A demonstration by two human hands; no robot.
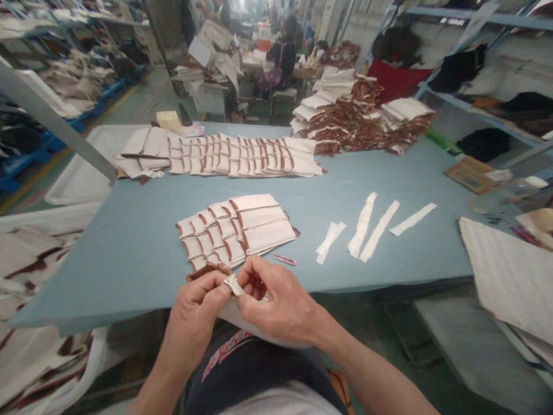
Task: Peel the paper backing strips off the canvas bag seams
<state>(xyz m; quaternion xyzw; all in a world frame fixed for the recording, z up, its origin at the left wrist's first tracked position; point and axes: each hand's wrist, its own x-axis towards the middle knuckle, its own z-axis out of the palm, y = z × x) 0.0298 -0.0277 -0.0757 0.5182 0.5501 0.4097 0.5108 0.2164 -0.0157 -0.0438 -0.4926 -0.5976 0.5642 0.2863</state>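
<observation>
My left hand (197,306) and my right hand (276,300) meet at the table's near edge, both closed on one cream fabric piece (234,285) with brown trim. Thumbs and fingertips pinch its pale edge; most of the piece is hidden behind the hands. Just beyond them lies a fanned stack of cream fabric pieces (263,225) with brown edges. Pink thread snips (284,259) rest beside that stack, above my right hand. To the right, several white strips (379,230) lie loose on the table.
A long overlapping row of cream pieces (242,155) runs across the back of the blue table (159,202). Tall fabric piles (345,109) stand at back right, near a cardboard box (470,174). White bins (97,357) of fabric flank the left side. A person (283,55) sits farther back.
</observation>
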